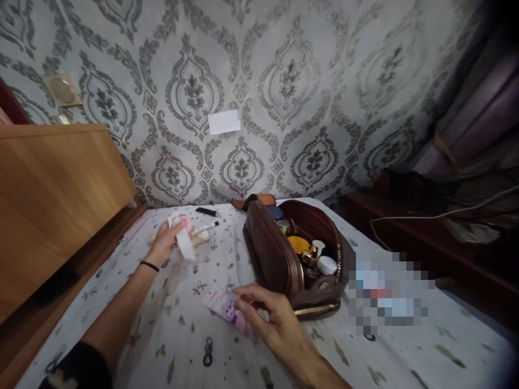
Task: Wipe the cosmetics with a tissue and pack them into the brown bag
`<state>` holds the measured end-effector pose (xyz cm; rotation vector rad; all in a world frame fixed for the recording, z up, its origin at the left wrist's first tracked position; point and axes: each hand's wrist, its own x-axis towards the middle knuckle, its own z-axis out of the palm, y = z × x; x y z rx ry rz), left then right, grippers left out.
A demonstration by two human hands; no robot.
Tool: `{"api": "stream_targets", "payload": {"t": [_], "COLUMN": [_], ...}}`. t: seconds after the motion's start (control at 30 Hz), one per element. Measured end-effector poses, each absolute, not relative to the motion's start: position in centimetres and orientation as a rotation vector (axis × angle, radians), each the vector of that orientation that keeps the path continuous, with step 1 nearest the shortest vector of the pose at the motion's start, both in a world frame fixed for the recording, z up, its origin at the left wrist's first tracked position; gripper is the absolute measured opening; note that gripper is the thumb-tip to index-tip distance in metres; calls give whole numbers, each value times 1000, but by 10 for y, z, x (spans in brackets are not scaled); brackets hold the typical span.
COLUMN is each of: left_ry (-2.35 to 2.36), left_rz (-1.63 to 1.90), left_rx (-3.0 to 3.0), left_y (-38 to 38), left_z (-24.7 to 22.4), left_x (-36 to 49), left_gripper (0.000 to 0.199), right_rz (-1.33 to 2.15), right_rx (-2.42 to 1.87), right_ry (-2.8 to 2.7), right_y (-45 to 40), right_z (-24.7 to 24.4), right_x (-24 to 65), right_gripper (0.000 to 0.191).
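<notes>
On the left, my left hand [165,239] is closed around a soft white and pink bundle [185,243], with a white strip hanging down from it. What the bundle is I cannot make out. My right hand [270,316] is at a small pink and purple packet [227,309] with a cartoon print, thumb and forefinger apart over its right edge. Just beyond this hand stands an unzipped brown leather toiletry bag [267,246]. Inside it are several jars and bottles, among them a white-lidded jar [326,265] and a yellow round item [299,245].
A pale tube [200,236] and a white pen-like stick [207,225] lie beside my left hand. Farther back is a black slim item [207,212]. A wooden cabinet [60,200] borders the left; patterned wallpaper rises behind. A blurred-out item [385,294] lies right of the bag.
</notes>
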<state>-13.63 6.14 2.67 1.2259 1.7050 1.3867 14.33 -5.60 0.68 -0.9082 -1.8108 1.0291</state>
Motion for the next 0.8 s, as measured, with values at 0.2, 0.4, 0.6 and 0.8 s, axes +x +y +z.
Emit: {"api": "stream_targets", "payload": {"t": [0.2,0.4,0.6,0.8], "left_ry": [1240,1341,1374,1349], "left_rz": [1216,1200,1225,1229], "left_rx": [1119,1027,1038,1646], "left_y": [-33,-70,-85,-111], "left_z": [14,8,7,-5], "left_x": [-51,-21,-20,-21], "left_gripper": [67,59,59,47], "right_rz": [995,830,770,589], "right_rx": [-784,-631,-650,-824], "right_ry": [-1713,-1860,-1790,-1767], "right_y": [-52,-64,-70,-70], "right_z": [-17,-23,-19,-26], "right_x": [128,134,131,129], "right_gripper": [57,67,56,36]}}
